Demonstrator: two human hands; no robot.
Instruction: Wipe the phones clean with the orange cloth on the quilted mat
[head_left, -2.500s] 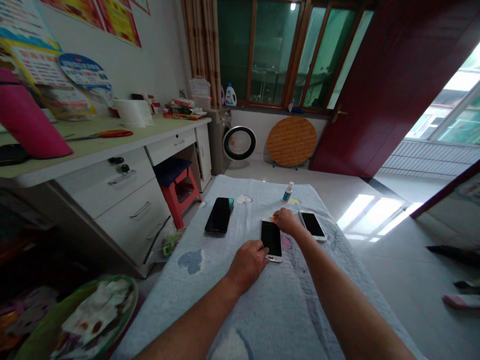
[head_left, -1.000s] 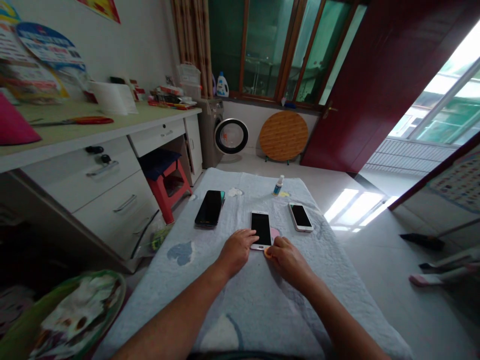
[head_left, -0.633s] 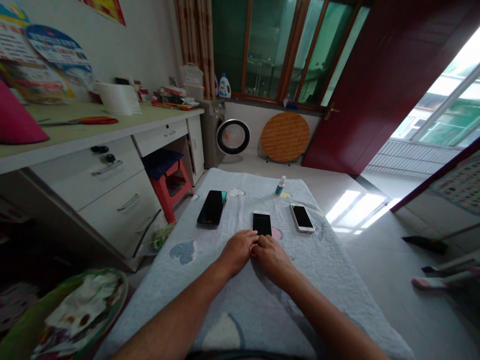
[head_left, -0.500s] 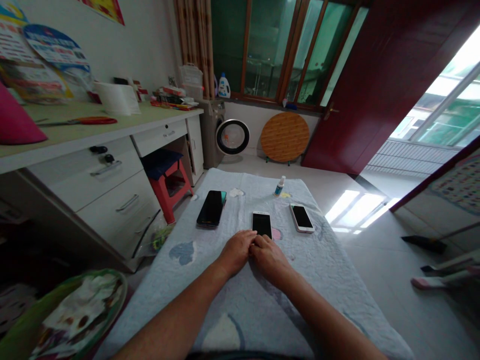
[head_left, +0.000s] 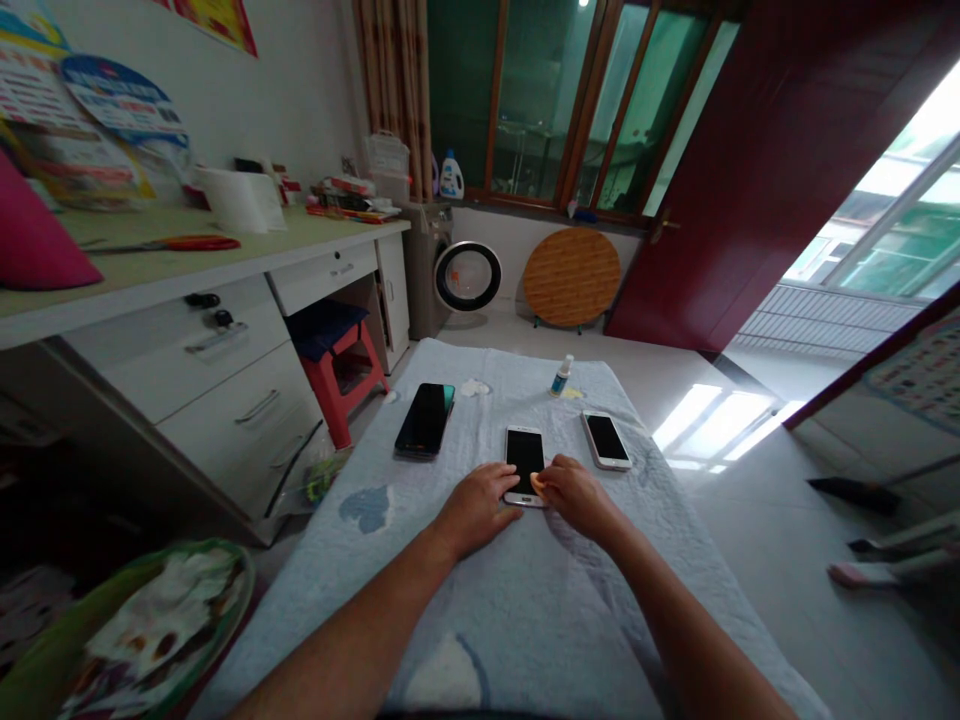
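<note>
**Pinching a Pad on a Phone**

The right hand (head_left: 571, 492) pinches a small orange pad (head_left: 536, 484) against the low right part of the white phone (head_left: 524, 455). The left hand (head_left: 480, 505) has its thumb spread away from its fingers, which touch the left edge. So the phone lies flat between the two hands, with its top end pointing away from them. It is thin, with round corners and smooth, dark glass. Under it is a pale blue cloth (head_left: 540, 600), soft and wrinkly, with a blue heart (head_left: 367, 508) on it. A flat black phone (head_left: 424, 420) lies to the left.
</note>
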